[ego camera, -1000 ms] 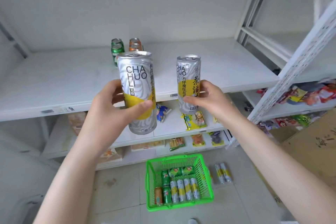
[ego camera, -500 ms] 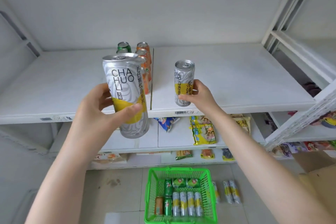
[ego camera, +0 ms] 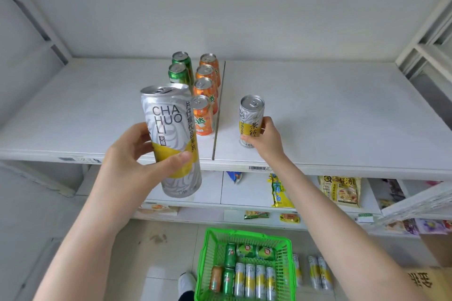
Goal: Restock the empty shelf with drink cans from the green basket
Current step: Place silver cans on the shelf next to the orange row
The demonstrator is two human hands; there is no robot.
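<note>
Green basket (ego camera: 204,259) of mixed cans (ego camera: 249,278); left hand (ego camera: 127,161) round raised silver can (ego camera: 171,129), right hand (ego camera: 265,140) round shelved can (ego camera: 250,115).

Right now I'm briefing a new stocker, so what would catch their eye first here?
The left hand holds a silver-and-yellow can up close, centre-left. The right hand grips its twin on the white shelf, right of the orange cans and green cans. Below, a green basket on the floor holds more cans.
</note>
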